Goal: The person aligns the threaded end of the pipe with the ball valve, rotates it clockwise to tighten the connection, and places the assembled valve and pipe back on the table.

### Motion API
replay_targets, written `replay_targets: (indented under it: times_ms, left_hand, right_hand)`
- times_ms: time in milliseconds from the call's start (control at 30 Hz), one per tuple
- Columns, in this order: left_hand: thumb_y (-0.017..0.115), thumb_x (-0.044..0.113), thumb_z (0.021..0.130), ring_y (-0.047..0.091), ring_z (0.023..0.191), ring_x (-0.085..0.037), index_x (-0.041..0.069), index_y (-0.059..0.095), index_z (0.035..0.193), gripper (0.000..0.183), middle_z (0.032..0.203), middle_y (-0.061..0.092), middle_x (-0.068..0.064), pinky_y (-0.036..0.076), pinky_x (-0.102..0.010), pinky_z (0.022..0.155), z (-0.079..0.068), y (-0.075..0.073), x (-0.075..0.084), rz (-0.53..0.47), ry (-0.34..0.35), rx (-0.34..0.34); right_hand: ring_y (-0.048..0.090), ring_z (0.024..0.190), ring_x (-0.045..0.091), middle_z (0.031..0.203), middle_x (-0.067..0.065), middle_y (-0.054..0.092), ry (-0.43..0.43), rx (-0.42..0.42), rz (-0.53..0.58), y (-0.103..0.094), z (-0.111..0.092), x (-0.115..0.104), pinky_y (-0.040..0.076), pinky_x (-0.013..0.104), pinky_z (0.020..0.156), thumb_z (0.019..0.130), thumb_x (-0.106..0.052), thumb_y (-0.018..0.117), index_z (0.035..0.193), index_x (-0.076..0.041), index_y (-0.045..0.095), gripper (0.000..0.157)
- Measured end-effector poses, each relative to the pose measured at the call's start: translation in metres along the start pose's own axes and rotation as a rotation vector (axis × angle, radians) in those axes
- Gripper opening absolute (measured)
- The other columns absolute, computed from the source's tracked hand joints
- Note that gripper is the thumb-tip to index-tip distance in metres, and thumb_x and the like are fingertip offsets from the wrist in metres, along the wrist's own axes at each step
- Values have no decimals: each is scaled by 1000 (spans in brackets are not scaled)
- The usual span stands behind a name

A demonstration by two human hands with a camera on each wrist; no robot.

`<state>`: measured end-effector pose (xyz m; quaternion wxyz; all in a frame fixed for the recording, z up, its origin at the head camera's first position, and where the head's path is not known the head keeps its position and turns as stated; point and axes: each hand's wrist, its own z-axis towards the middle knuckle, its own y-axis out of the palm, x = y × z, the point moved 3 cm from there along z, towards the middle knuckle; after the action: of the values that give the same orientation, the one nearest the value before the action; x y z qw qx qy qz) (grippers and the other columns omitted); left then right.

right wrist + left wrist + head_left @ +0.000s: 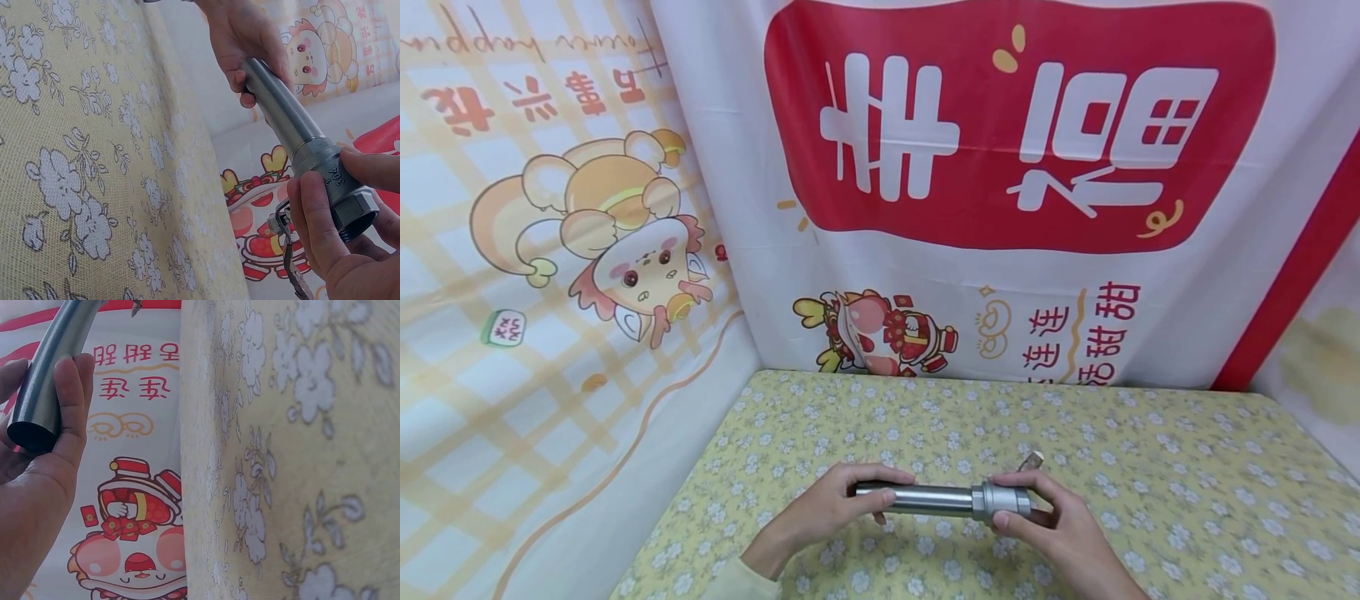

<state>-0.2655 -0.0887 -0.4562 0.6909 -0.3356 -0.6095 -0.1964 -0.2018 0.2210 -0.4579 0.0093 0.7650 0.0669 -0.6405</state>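
A steel pipe [936,500] is joined end to end with a metal ball valve [997,500], and both hands hold the pair level over the table. My left hand [842,504] grips the pipe near its free end, thumb in front and fingers behind. Around the valve body curl the fingers and thumb of my right hand [1051,512]. In the right wrist view the valve body [334,175] carries the mark 304, and its hex end opens toward the camera. The valve's lever handle [289,256] hangs off one side. The pipe's end [32,435] looks dark in the left wrist view.
A yellow tablecloth [1120,467] with white flowers covers the table below the hands. Behind it hangs a white cloth with a red printed panel [985,125]. A checked, cartoon-printed cloth [572,400] stands along the left side.
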Motion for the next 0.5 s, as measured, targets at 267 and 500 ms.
replay_targets:
  times_ms: [267, 500]
  left_hand:
    - [59, 26, 115, 71, 114, -41, 16, 70, 147, 35, 147, 68, -14, 62, -59, 94, 0, 0, 0, -6, 10, 3]
    - [61, 25, 114, 74, 115, -35, 9, 68, 149, 39, 149, 67, -15, 65, -45, 94, 0, -1, -1, -21, 14, -4]
  right_hand:
    - [78, 110, 35, 153, 28, 51, -10, -3, -4, 0, -1, -1, 65, 50, 95, 95, -20, 87, 147, -4, 62, 60]
    - [78, 109, 34, 153, 29, 51, -12, -2, -3, 1, -2, -1, 65, 49, 95, 95, -20, 87, 146, -4, 62, 60]
